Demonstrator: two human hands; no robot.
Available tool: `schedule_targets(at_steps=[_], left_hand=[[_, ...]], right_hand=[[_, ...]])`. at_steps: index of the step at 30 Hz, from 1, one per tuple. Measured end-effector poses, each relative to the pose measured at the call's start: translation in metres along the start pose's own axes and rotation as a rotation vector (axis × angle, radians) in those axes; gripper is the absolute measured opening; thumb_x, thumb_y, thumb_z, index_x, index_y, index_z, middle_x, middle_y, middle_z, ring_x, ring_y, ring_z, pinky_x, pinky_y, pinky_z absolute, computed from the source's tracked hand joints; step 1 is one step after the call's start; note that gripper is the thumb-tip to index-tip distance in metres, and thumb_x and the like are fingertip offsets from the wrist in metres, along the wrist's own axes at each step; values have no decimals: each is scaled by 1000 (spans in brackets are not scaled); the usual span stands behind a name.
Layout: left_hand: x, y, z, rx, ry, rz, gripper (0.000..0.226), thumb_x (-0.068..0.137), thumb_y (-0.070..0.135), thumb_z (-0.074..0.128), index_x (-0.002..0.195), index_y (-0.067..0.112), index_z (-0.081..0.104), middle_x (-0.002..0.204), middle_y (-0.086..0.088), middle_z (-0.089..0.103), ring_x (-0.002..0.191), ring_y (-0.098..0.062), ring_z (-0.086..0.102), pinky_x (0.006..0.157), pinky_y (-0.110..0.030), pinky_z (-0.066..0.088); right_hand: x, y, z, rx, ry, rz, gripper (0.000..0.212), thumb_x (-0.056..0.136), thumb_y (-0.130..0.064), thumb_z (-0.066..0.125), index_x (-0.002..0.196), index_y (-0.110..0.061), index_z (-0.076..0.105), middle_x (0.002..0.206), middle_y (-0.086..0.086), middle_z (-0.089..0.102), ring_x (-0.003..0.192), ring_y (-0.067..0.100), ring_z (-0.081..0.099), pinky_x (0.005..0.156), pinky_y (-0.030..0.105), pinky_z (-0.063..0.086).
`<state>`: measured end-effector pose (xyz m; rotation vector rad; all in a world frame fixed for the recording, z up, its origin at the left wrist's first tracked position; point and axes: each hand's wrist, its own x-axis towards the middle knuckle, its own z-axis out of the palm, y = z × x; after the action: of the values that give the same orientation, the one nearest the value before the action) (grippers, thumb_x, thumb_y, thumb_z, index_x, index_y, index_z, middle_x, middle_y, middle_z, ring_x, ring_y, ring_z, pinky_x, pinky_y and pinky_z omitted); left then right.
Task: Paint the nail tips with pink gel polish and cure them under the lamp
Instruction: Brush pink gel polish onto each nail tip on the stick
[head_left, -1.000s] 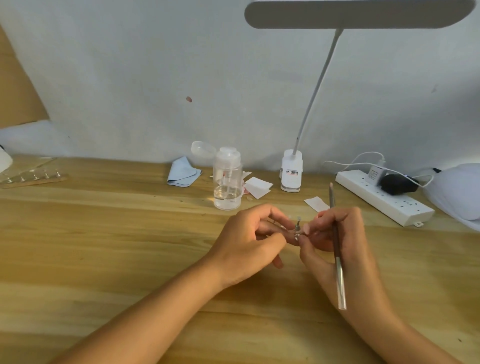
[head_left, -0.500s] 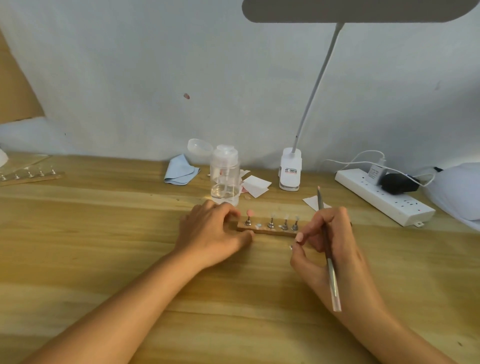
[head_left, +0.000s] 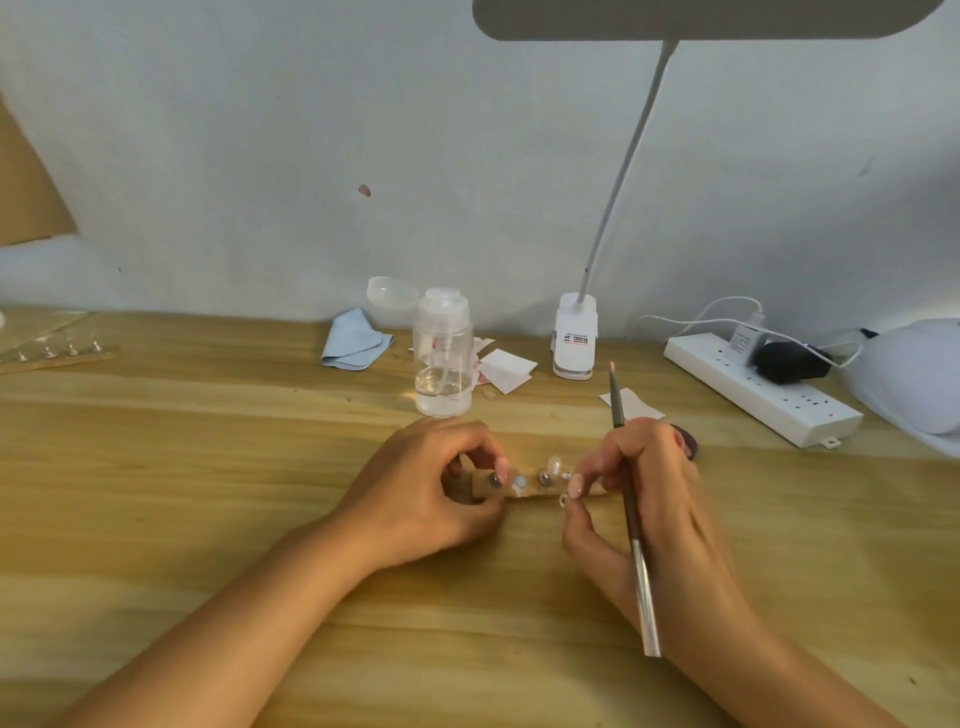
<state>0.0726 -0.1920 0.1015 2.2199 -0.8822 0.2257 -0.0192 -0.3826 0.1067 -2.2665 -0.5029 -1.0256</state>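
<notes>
Brush (head_left: 643, 587) lies clamped in right hand (head_left: 649, 499), which pinches a small stud (head_left: 563, 500); left hand (head_left: 426, 491) grips the wooden strip (head_left: 525, 492).

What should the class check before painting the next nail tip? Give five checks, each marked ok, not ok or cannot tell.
1. The left hand grips the wooden holder strip, steadying it: ok.
2. The right hand holds the brush: ok.
3. Polish loaded on the brush tip: cannot tell, too small.
4. The metal peg pinched by the right fingers is seated on the strip: cannot tell.
5. The curing lamp is at hand, far right: ok.
</notes>
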Motion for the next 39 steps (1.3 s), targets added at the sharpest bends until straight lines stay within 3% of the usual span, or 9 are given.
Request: schedule_targets(at_steps=[6, 13, 24, 33, 39], left_hand=[[-5, 21, 12, 183, 10, 153, 17, 70, 36, 64, 83, 38, 53, 83, 14, 48, 82, -5, 48, 74, -24, 43], [-4, 24, 14, 235, 2, 191, 22, 69, 40, 60, 88, 34, 51, 85, 15, 46, 83, -8, 46, 77, -32, 44], [-3, 24, 14, 275, -3, 208, 24, 65, 41, 57, 84, 38, 42, 81, 15, 38, 79, -7, 40, 74, -26, 40], [-2, 20, 14, 234, 15, 140, 22, 64, 44, 54, 83, 39, 45, 79, 19, 39, 79, -3, 42, 73, -18, 33], [-2, 19, 14, 274, 42, 112, 22, 63, 47, 54, 82, 38, 46, 78, 18, 43, 82, -3, 41, 78, -22, 29]], right_hand=[[-1, 0, 0, -47, -6, -65, 32, 75, -14, 61, 97, -24, 40, 91, -24, 47, 83, 18, 57, 73, 45, 49], [-3, 2, 1, -85, -88, -50, 25, 73, -2, 67, 88, -14, 51, 88, -19, 50, 83, 12, 51, 72, 38, 47], [-4, 8, 4, -94, -157, -31, 35, 73, 2, 71, 90, -16, 46, 89, -20, 48, 86, 7, 48, 72, 23, 41], [-5, 6, 4, -216, -86, -26, 33, 73, -4, 75, 91, -14, 48, 86, -10, 56, 83, 20, 53, 73, 42, 48], [-5, 7, 6, -261, -57, -16, 33, 77, -3, 75, 92, -16, 49, 84, -9, 55, 82, 14, 48, 72, 35, 43]])
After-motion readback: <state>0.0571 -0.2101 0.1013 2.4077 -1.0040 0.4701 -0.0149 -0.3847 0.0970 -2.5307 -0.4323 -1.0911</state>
